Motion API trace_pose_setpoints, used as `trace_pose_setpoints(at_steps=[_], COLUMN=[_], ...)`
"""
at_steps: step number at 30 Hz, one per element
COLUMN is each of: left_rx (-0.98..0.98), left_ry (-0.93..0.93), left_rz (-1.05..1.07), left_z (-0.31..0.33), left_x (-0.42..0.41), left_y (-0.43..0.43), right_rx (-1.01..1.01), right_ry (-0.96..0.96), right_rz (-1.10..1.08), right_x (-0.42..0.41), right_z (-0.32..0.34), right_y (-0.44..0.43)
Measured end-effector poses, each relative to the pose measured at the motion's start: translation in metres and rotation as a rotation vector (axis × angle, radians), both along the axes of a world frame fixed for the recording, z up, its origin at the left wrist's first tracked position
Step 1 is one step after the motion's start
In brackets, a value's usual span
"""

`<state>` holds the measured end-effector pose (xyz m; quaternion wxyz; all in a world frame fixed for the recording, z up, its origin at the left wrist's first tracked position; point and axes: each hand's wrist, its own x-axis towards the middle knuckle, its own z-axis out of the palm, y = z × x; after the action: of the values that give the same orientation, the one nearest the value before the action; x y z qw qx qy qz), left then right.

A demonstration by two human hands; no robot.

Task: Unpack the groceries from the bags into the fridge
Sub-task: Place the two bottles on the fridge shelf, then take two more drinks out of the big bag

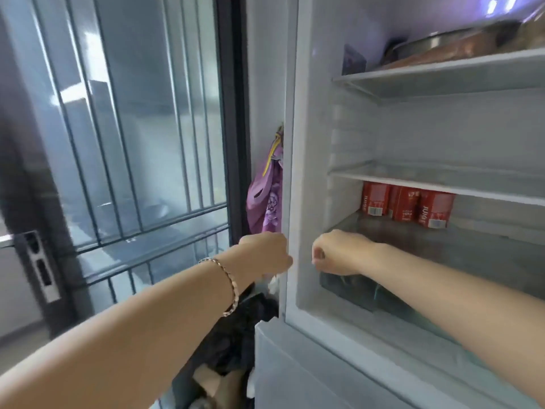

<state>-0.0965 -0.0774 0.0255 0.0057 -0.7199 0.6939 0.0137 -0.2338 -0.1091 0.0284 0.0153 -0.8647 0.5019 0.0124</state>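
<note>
Left hand (265, 252) and right hand (339, 252) hang at the near left edge of the fridge (306, 172), fingers curled under; whether they hold anything I cannot tell. Red juice cartons (407, 206) stand far inside. Likely next: reaching for more groceries.

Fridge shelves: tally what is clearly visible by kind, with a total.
Red juice cartons: 3
Metal pan: 1
Small dark box: 1
Total: 5
Other top-shelf food too blurred to count.
</note>
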Motion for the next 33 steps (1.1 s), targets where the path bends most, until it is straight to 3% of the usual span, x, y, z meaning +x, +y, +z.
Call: trace_pose_setpoints(at_steps=[3, 7, 16, 25, 33], left_rx=[0.096, 0.022, -0.010, -0.083, -0.185], left_ry=[0.017, 0.119, 0.258, 0.298, 0.390], left_rz=[0.201, 0.508, 1.155, 1.747, 2.192], left_z=[-0.018, -0.050, -0.104, -0.144, -0.168], left_x=[0.037, 0.087, 0.145, 0.099, 0.010], left_y=[0.066, 0.179, 0.514, 0.927, 1.194], right_rx=[0.041, 0.057, 0.080, 0.096, 0.158], right_ry=[-0.022, 0.022, 0.005, 0.054, 0.213], right_rz=[0.182, 0.466, 1.057, 1.600, 2.004], right_x=[0.042, 0.112, 0.239, 0.276, 0.257], right_z=[-0.019, -0.041, -0.081, -0.134, -0.165], right_y=[0.040, 0.119, 0.406, 0.791, 1.090])
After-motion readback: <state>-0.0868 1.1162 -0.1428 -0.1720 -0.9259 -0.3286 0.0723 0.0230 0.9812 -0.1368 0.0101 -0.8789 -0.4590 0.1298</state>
